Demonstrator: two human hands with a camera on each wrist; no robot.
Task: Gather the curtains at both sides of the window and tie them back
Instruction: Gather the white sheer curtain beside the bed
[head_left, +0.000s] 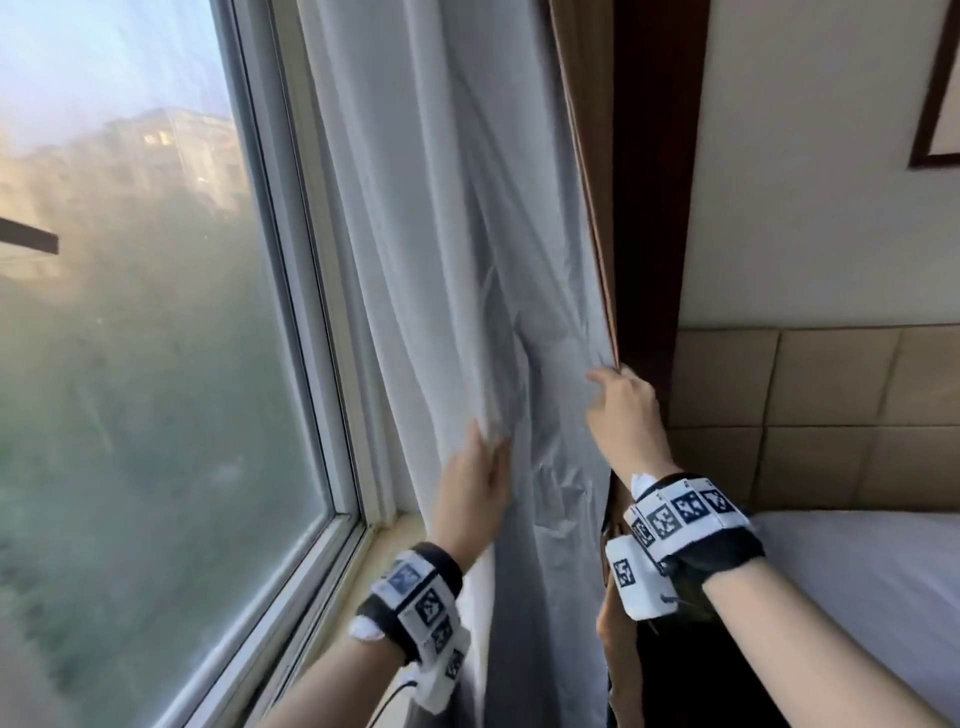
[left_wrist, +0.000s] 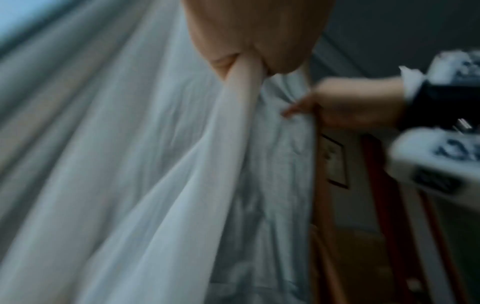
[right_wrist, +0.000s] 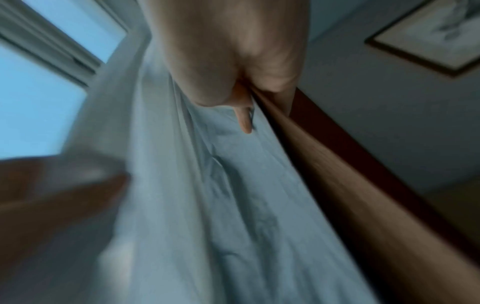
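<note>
A pale grey-white curtain (head_left: 457, 234) hangs at the right side of the window (head_left: 145, 312), its brown outer face (head_left: 582, 156) showing along the right edge. My left hand (head_left: 475, 488) grips a fold of the pale cloth low down near the sill. My right hand (head_left: 621, 400) pinches the curtain's right edge higher up, thumb on the pale side. The left wrist view shows my left hand (left_wrist: 249, 67) bunching the cloth (left_wrist: 155, 185) and the right hand (left_wrist: 324, 107) on the edge. In the right wrist view, my fingers (right_wrist: 244, 121) close over the edge of the cloth (right_wrist: 207, 185).
A dark wooden frame (head_left: 654, 208) stands right behind the curtain. A padded beige headboard (head_left: 810, 415) and a white bed (head_left: 872, 582) lie to the right. A framed picture (head_left: 940, 104) hangs on the wall above. The window sill (head_left: 363, 566) runs below the glass.
</note>
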